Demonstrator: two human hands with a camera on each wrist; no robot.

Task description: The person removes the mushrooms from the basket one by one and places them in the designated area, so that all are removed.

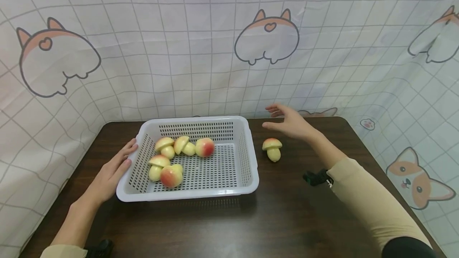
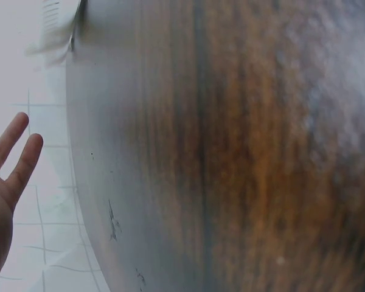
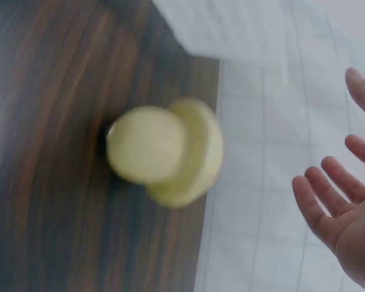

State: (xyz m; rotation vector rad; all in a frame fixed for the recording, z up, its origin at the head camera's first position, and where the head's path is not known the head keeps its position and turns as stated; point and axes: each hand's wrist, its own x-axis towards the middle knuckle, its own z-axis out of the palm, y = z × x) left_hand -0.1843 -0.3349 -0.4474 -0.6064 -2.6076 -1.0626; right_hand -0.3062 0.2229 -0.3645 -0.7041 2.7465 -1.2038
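One mushroom (image 1: 273,150) clear of basket rim (image 1: 253,162) and right fingers (image 1: 278,108), room between

Dark wood-grain table (image 1: 172,230); white gridded cloth (image 1: 197,79) behind, cartoon dogs (image 1: 412,180) printed.

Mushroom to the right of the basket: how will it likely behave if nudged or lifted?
The mushroom may rock or roll if nudged, as its stem looks rounded. It's probably fairly stiff: the cap overhangs without visible sagging.
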